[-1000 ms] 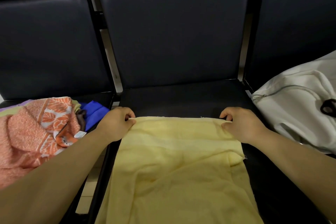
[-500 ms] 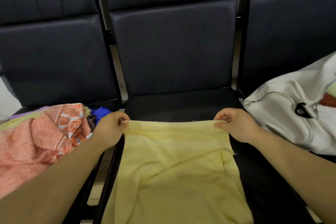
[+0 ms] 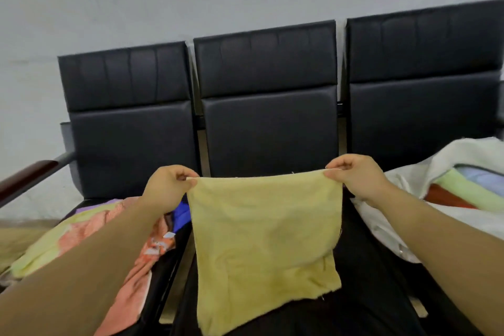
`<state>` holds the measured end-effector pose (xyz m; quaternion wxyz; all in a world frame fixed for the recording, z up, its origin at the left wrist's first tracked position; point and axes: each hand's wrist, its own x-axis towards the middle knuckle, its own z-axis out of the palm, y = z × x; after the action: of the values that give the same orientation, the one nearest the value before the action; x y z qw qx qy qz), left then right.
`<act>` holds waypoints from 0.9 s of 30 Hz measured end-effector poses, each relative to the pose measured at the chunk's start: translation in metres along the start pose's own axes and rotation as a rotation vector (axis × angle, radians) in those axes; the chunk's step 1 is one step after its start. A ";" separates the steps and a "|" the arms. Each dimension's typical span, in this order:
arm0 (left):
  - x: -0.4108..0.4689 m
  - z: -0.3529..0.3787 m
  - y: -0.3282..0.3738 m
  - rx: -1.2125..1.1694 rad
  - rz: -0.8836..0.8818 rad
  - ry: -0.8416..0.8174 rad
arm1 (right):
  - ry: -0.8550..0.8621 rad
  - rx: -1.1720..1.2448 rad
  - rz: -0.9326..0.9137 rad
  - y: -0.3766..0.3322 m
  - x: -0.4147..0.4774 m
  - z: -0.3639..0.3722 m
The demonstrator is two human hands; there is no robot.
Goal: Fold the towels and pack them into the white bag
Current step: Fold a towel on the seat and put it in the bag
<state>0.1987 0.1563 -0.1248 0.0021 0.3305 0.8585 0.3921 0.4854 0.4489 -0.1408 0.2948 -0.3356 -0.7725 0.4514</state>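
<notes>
A pale yellow towel (image 3: 264, 240) hangs in the air over the middle black seat, held by its top edge. My left hand (image 3: 166, 190) pinches the top left corner and my right hand (image 3: 357, 176) pinches the top right corner. The white bag (image 3: 409, 199) lies open on the right seat, with folded green, red and blue towels (image 3: 463, 191) inside it. A loose pile of towels (image 3: 90, 243), orange-patterned, yellow-green, purple and blue, sits on the left seat.
A row of three black padded chairs (image 3: 267, 123) stands against a pale wall. A dark wooden armrest (image 3: 24, 175) sticks out at the far left. Floor shows at the lower left.
Both hands have lifted the yellow towel off the middle seat, so it now hangs free. The view has tilted upward, and the bag's contents have come into sight.
</notes>
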 end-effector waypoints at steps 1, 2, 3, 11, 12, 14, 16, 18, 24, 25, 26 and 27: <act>0.004 -0.008 0.007 0.001 0.021 0.009 | 0.008 -0.003 -0.007 -0.010 0.004 -0.004; 0.010 -0.015 0.015 0.007 0.037 0.023 | 0.017 -0.008 -0.015 -0.020 0.010 -0.007; 0.016 -0.022 0.023 0.014 0.054 0.040 | 0.034 -0.015 -0.026 -0.029 0.016 -0.010; 0.062 -0.074 0.101 -0.112 0.132 0.271 | 0.296 0.019 -0.241 -0.122 0.058 -0.049; 0.062 -0.079 0.106 -0.122 0.150 0.292 | 0.316 0.049 -0.264 -0.129 0.058 -0.054; 0.056 -0.082 0.107 -0.115 0.173 0.294 | 0.312 0.081 -0.286 -0.132 0.052 -0.060; 0.043 -0.077 0.095 -0.097 0.166 0.245 | 0.269 0.074 -0.278 -0.120 0.040 -0.061; 0.026 -0.065 0.072 -0.073 0.152 0.135 | 0.194 0.070 -0.232 -0.094 0.024 -0.058; -0.043 -0.015 -0.025 -0.001 -0.021 -0.448 | -0.330 -0.015 0.180 0.022 -0.030 -0.029; -0.054 -0.005 -0.038 -0.004 -0.056 -0.517 | -0.400 -0.043 0.254 0.040 -0.040 -0.021; -0.063 0.004 -0.049 -0.015 -0.091 -0.573 | -0.450 -0.076 0.310 0.055 -0.048 -0.014; -0.071 0.014 -0.057 -0.024 -0.127 -0.617 | -0.480 -0.111 0.351 0.068 -0.055 -0.007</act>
<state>0.2253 0.0983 -0.1909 0.2908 0.3796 0.8316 0.2825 0.5412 0.4347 -0.2073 0.0022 -0.3633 -0.7738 0.5190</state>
